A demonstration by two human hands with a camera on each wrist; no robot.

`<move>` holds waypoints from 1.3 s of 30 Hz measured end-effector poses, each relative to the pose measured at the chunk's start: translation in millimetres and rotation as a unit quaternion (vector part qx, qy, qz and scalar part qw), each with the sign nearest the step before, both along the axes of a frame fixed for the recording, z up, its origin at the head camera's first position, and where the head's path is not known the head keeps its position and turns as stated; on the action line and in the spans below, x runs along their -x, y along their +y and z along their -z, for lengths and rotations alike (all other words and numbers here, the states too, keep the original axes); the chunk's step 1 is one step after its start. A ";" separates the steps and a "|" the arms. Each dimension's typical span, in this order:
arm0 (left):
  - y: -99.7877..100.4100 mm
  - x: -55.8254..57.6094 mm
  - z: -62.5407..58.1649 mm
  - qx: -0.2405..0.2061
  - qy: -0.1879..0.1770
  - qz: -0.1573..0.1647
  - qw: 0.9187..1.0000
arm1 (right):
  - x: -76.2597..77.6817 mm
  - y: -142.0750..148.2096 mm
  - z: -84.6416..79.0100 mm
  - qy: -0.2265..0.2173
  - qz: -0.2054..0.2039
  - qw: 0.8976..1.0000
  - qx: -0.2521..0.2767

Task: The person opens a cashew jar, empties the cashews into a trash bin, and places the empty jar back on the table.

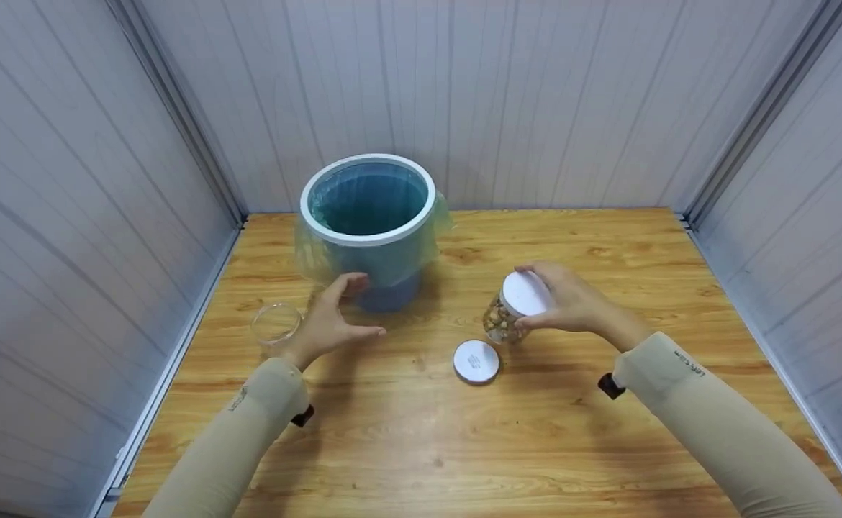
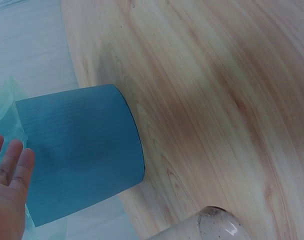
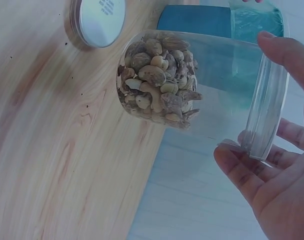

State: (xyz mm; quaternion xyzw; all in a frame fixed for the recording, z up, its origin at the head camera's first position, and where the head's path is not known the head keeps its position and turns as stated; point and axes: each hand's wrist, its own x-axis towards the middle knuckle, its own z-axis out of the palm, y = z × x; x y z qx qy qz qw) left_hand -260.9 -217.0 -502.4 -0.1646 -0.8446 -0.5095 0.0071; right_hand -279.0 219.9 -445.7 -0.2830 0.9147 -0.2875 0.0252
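My right hand (image 1: 572, 298) grips a clear jar (image 3: 217, 90) around its white lid (image 1: 527, 293), thumb on one side and fingers on the other. Brown and tan dried pieces (image 3: 159, 75), resembling small mushrooms, fill the jar's lower part. Whether its base touches the table cannot be made out. A loose white lid (image 1: 476, 361) lies flat just left of the jar. My left hand (image 1: 324, 324) hovers with thumb and fingers spread, holding nothing. Beside it on the left is a second clear jar (image 1: 277, 324) with no lid on it, partly hidden by the hand.
Behind my left hand stands a blue bin (image 1: 392, 295) with a white rim ring (image 1: 368, 239) and a thin green liner bag (image 1: 421, 248) draped over its outside. Pale panel walls (image 1: 536, 108) border the wooden table (image 1: 421, 446) at the back and both sides.
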 end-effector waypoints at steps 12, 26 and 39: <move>8.4 -2.3 1.9 0.006 -0.001 0.019 1.000 | -1.0 -3.9 3.2 -0.007 0.006 1.000 0.029; 19.8 0.1 2.1 0.017 0.006 0.037 0.999 | 0.2 -6.0 7.7 -0.019 0.022 0.997 0.070; 34.7 3.9 2.2 0.016 0.023 0.060 0.998 | 0.3 -11.0 13.1 -0.036 0.029 0.991 0.125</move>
